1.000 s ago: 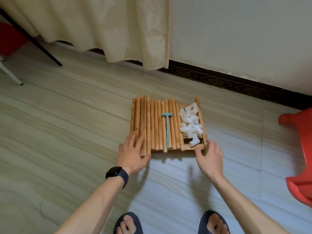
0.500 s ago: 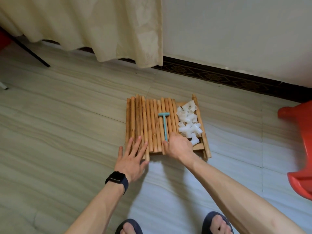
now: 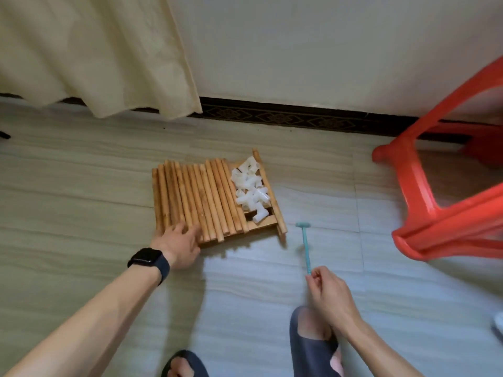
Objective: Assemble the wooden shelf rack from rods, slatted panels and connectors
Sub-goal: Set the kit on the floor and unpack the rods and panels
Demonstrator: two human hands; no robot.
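- Underfoot, a pale floor of wood-grain tiles, with seams running across and away.
- Far side: plain off-white wall, with a dark patterned skirting along its foot. A cream curtain hangs at left, its hem just above the floor.
- Right edge: red plastic stool, tilted, only partly in frame.
- Near edge: two dark sandals on the person's feet.
- Rods lie side by side on a slatted panel on the floor, mid-frame. Their long axes run from the person toward the wall, far ends leaning slightly left.
- White connectors are heaped on the panel's right part, between the rod pack and one rod along the right edge.
- Left hand, with a dark watch on its wrist: fingers straight and flat on the near ends of the left rods, gripping nothing.
- Right hand: thumb and fingers pinch the near tip of the teal hammer, right of the panel and clear of it.
- Hammer's long axis points away from the person, head at the far end. Cannot tell whether the head touches the floor.
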